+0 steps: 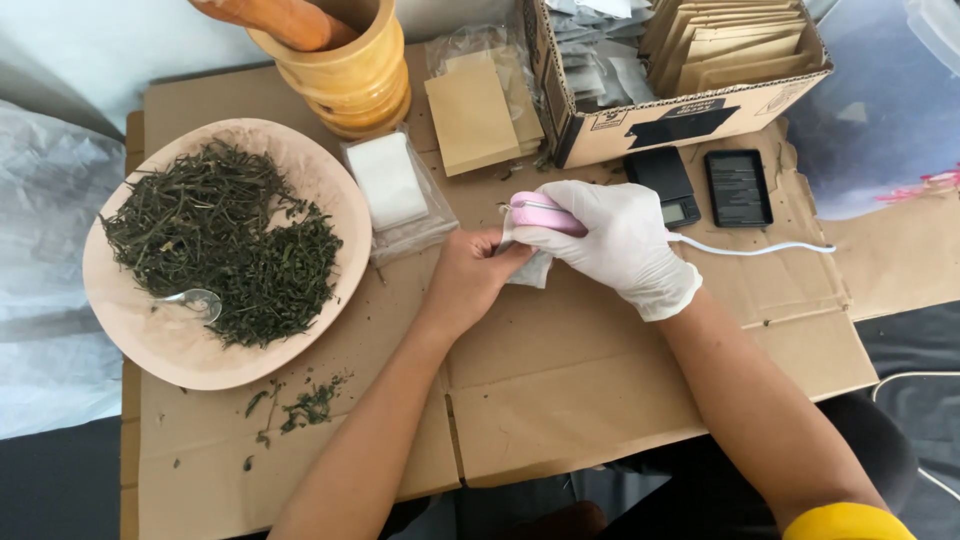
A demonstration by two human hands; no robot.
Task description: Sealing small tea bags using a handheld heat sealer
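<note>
Your right hand [620,245] gripped pink sealer [545,215] | left hand [470,275] pinched sachet [530,268] | risk: sachet slipping, seam sealing crooked.

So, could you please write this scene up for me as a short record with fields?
Surface: flattened cardboard over a table
Left hand: bare, pinching a small pale sachet
Right hand: white glove, holding a pink corded tool against the sachet
Left side: wooden plate of dried green leaves with a metal spoon
Behind: wooden mortar, pestle, box of sachets, pocket scale
</note>
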